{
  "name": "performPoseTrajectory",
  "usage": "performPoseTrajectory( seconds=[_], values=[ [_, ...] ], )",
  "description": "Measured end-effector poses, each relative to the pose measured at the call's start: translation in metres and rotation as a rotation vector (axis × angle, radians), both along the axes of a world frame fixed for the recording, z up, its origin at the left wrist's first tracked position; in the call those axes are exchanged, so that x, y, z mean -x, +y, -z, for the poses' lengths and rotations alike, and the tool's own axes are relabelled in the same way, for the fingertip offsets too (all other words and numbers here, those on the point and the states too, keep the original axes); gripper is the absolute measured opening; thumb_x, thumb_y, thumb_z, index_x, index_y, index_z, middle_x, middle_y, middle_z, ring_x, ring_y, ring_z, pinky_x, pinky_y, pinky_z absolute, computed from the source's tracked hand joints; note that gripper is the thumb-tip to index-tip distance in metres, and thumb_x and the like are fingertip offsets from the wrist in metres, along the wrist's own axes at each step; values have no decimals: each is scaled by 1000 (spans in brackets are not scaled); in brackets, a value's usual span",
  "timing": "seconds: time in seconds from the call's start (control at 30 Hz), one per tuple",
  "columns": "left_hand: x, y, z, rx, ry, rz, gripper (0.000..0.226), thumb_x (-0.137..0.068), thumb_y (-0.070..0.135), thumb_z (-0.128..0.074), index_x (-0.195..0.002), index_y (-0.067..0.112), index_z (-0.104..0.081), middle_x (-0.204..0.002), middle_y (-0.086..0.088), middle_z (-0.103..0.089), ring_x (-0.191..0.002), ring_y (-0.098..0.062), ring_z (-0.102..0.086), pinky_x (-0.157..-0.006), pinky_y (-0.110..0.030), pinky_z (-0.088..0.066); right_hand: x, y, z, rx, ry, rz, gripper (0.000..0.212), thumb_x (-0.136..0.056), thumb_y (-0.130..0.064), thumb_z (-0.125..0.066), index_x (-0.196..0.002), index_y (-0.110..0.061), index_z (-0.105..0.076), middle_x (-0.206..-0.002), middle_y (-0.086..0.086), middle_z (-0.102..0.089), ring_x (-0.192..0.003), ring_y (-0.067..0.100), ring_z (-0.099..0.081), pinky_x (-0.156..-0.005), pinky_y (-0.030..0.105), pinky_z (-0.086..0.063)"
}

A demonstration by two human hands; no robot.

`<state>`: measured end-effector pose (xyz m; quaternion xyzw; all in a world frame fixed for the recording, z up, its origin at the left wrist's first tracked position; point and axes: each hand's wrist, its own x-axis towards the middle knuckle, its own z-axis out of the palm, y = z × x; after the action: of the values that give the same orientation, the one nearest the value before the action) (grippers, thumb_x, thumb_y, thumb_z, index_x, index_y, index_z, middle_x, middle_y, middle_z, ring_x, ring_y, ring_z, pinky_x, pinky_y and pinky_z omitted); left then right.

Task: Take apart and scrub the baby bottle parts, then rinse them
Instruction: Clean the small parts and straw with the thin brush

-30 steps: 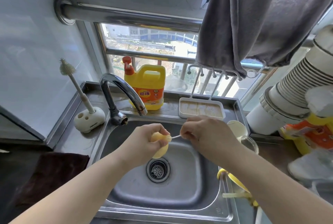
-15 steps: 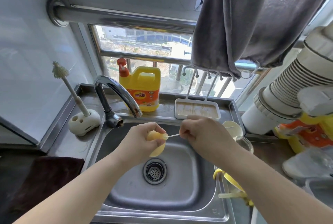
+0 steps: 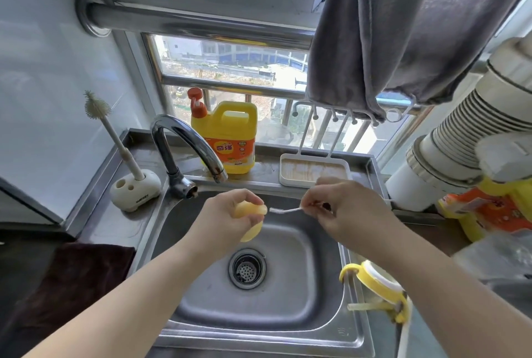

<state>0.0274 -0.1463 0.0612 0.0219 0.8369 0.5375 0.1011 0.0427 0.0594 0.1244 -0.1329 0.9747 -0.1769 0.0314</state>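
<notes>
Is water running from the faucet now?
No, the faucet spout shows no stream, and the sink under it looks dry.

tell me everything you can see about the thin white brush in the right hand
The thin brush is a slim white stick with a fuzzy bristled tip, lying nearly level above the sink. The right hand pinches its right end; the handle beyond that pinch is mostly hidden. Its bristled tip points left and sits right at the edge of the soft yellow bottle part gripped by the left hand; whether they touch is unclear. Its material cannot be told.
</notes>
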Motion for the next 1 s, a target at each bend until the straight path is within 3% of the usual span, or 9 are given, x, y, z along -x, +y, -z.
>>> performPoseTrajectory(
  seconds=[0.2,0.33,0.47,0.53,0.77,1.0],
  values=[
    [-4,6,-7,-23,-13,8,26,-78,18,-75,-72,42,-68,-98,3,-69,-89,-17,-63,-75,-29,-53,3,-3,5,-12,2,14,13,-89,-27,-55,-88,-30,-68,-84,-20,-54,-84,6,-54,-57,12,-29],
    [-10,9,-10,34,-7,40,21,-80,19,-73,-74,38,-66,-102,6,-68,-92,-12,-62,-76,-23,-49,0,-19,5,-18,13,-25,14,-90,-26,-54,-90,-28,-68,-87,-16,-57,-85,6,-54,-61,25,-33],
    [-10,9,-14,33,15,51,23,-83,21,-70,-71,39,-64,-97,3,-69,-85,-15,-63,-66,-21,-48,3,-15,2,10,30,15,13,-88,-24,-55,-89,-28,-68,-91,-14,-60,-85,10,-56,-66,28,-42],
    [-8,6,-15,36,22,47,24,-83,21,-70,-71,40,-63,-93,4,-68,-78,-11,-61,-60,-20,-47,3,-16,3,28,19,19,13,-88,-23,-56,-87,-27,-68,-87,-15,-58,-83,10,-56,-66,28,-43],
    [-8,4,-13,7,25,52,21,-81,20,-72,-72,39,-66,-94,2,-70,-86,-16,-63,-72,-26,-51,3,-21,5,80,-7,13,12,-88,-25,-58,-87,-29,-69,-83,-18,-56,-84,8,-56,-70,28,-45],
    [-7,1,-12,14,11,60,22,-80,19,-73,-73,38,-65,-91,1,-69,-78,-12,-60,-65,-18,-44,6,-18,3,-34,77,-29,13,-86,-19,-56,-82,-27,-66,-89,-13,-60,-82,15,-58,-64,28,-42]
  ],
)
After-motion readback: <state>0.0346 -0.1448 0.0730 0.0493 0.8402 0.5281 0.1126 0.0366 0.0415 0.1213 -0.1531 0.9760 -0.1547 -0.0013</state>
